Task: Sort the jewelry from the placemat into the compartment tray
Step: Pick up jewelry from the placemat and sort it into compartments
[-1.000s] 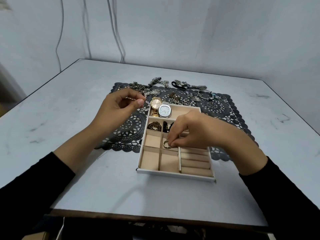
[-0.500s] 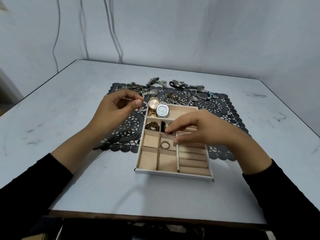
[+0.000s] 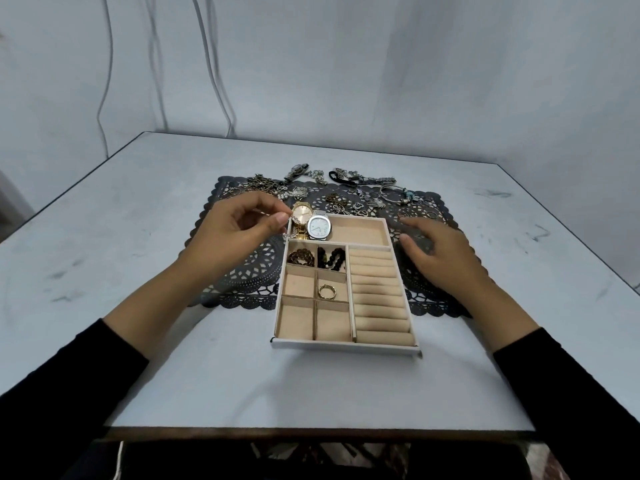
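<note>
head | tray [image 3: 346, 347]: two watches [image 3: 313, 225], ring [image 3: 327, 292], beads [image 3: 331, 258]

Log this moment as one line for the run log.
left hand: pinching small silver chain | right hand: open over placemat | ring: in tray middle compartment

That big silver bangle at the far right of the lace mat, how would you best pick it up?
Judging from this view, pinch the silver bangle across its thin rim on the near side, coming down from above. It lies flat on the placemat as an open hoop, so one fingertip can drop inside it. The open right hand is nearest.
</note>
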`<action>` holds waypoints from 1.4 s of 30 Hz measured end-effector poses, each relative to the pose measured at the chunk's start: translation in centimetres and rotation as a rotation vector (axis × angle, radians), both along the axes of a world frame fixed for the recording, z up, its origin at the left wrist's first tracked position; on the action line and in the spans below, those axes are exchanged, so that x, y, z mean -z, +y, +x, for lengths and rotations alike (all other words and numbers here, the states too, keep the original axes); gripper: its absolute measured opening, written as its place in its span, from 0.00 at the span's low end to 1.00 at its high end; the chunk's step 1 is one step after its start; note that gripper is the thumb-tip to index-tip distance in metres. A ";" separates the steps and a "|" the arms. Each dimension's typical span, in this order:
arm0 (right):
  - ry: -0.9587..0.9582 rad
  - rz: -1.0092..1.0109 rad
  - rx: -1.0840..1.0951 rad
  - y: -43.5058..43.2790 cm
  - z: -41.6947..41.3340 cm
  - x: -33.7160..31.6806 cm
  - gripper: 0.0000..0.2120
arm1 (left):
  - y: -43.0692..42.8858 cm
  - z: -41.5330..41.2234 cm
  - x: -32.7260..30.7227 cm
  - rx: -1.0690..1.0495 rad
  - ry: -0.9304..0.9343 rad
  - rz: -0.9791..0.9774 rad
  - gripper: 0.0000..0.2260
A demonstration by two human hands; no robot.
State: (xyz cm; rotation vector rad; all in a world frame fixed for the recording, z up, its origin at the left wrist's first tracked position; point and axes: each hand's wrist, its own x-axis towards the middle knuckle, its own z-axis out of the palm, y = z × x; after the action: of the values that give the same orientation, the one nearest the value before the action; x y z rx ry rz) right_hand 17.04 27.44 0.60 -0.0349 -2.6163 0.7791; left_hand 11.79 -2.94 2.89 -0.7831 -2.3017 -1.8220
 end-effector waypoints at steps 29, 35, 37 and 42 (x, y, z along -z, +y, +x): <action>-0.104 0.206 -0.012 0.8 -0.1 1.7 0.17 | -0.3 1.0 -0.1 0.331 0.180 -0.452 0.03; -0.106 0.205 -0.014 0.8 -0.2 1.7 0.17 | -0.2 0.7 0.3 0.329 0.280 -0.544 0.03; -0.104 0.206 -0.015 0.9 -0.2 1.7 0.17 | -0.2 0.7 0.4 0.318 0.281 -0.542 0.04; -0.102 0.201 -0.016 0.8 -0.1 1.6 0.17 | -0.1 0.6 0.7 0.294 0.277 -0.545 0.06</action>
State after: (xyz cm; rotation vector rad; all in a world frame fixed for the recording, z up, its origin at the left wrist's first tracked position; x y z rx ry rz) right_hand 16.96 28.19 -1.05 0.0035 -2.7824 0.5284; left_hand 12.40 -3.07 2.20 -1.4071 -2.6116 -1.0548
